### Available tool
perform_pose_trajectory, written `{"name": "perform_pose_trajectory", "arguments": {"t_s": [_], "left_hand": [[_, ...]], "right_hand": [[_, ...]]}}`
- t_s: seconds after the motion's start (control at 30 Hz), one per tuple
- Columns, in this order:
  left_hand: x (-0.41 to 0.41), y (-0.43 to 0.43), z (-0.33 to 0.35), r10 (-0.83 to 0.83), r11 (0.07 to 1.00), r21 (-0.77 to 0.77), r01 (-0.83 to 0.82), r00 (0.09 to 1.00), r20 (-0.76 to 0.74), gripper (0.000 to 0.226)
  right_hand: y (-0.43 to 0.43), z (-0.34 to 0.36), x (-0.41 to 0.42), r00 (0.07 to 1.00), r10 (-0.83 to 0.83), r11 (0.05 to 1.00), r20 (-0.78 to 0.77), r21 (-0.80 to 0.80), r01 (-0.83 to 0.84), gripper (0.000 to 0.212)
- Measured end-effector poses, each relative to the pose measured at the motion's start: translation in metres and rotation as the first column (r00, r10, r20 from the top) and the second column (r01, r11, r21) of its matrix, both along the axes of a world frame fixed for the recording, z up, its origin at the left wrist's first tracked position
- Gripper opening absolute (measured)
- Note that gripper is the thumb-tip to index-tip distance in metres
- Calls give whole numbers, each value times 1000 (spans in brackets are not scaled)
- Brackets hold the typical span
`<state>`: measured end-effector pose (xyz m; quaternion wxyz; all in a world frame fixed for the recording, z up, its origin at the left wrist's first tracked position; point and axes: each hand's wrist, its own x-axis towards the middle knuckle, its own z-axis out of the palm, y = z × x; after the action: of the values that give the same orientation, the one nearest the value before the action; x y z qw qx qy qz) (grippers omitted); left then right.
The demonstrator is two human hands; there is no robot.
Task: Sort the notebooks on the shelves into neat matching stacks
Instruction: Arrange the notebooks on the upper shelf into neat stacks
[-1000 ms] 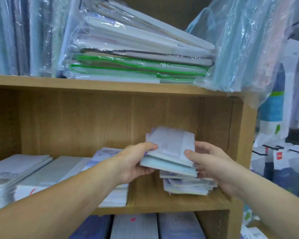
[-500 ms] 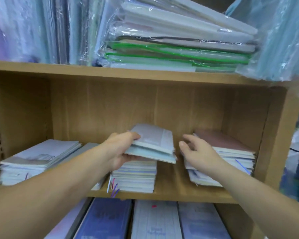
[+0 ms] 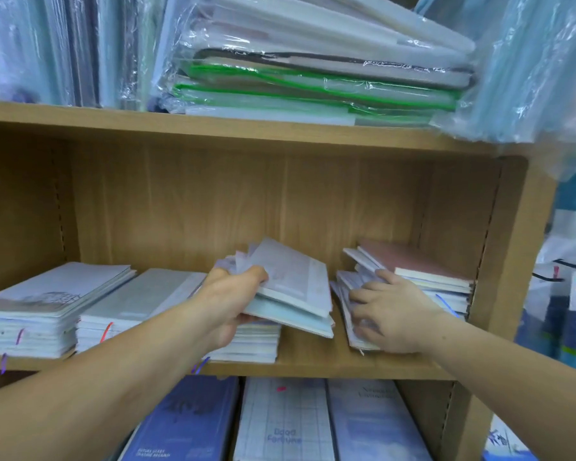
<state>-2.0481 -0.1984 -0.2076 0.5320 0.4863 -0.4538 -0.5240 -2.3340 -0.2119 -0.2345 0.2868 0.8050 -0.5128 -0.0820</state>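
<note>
Left hand point(image 3: 233, 301) is gripping a bundle point(image 3: 293, 287) of notebooks at centre frame, thumb lying on the top cover, palm wrapping beneath. The bundle is tilting, its right end lower, over the third stack point(image 3: 246, 341) on the middle shelf point(image 3: 313, 362); contact with that stack: cannot tell. Right hand point(image 3: 389, 314), right of centre, is pressing spread fingers against the left edge of the right stack point(image 3: 423, 277), which is lying uneven under a pink cover. Far-left stack point(image 3: 47, 304) and second stack point(image 3: 137, 301) are sitting just beside each other. Wrapped packs point(image 3: 313, 78) are lying at top; blue notebooks point(image 3: 187, 424) are lying at bottom.
</note>
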Motion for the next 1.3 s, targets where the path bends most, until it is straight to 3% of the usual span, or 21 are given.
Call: {"name": "perform_pose_trajectory", "arguments": {"t_s": [0.07,0.17,0.23,0.3,0.33,0.37,0.4,0.43,0.47,0.5,0.53,0.63,0.83,0.97,1.07,1.2,1.3], "left_hand": [[-4,0,-3,-31,1000,-2,31,1000,2,43],[-9,2,-8,-55,998,-11,55,998,2,63],[-12,5,-8,-65,998,-5,65,998,-11,59],[-11,7,-6,-71,997,6,72,996,-45,49],[-10,7,-4,-73,997,10,74,995,-61,46],[-8,8,-2,-80,997,8,81,994,-73,44],[-6,9,1,-83,996,5,83,993,-80,41],[-5,13,4,-84,996,-2,84,993,-88,36],[-3,16,7,-90,996,-9,89,991,-98,32],[0,19,10,-98,995,-18,97,990,-105,28],[4,20,11,-103,995,-25,101,990,-101,26],[27,13,16,-96,995,-20,95,991,-94,30],[83,-5,29,-51,999,9,53,993,-110,25],[126,-6,13,-48,998,-39,50,998,51,29],[151,2,2,-55,992,-100,72,986,155,32],[177,7,7,45,984,-178,-18,988,148,27],[209,6,5,112,985,-153,-78,967,229,33]], "right_hand": [[4,13,1,993,-93,995,-71,16,95,63],[9,25,9,989,-142,982,-43,123,146,56],[19,18,14,986,-102,983,129,165,80,43],[33,9,16,882,-52,999,468,34,41,23],[41,9,21,756,-44,994,653,-45,97,21],[48,15,29,559,-58,987,827,-37,156,22],[54,23,38,288,-135,982,948,90,164,25],[58,31,50,12,-281,957,960,279,80,32],[62,39,62,-206,-422,906,883,416,-77,37],[64,45,74,-322,-498,867,805,449,-217,37],[61,49,84,-369,-514,855,774,430,-290,35],[45,53,111,-370,-447,890,815,362,-277,29],[14,61,160,-278,-370,908,886,283,-309,30],[11,53,194,-253,-363,897,897,262,-357,25],[18,49,213,-179,-362,888,915,280,-365,22],[33,56,240,-151,-411,815,899,289,-503,33],[42,57,271,-85,-477,735,875,343,-585,44]]}}
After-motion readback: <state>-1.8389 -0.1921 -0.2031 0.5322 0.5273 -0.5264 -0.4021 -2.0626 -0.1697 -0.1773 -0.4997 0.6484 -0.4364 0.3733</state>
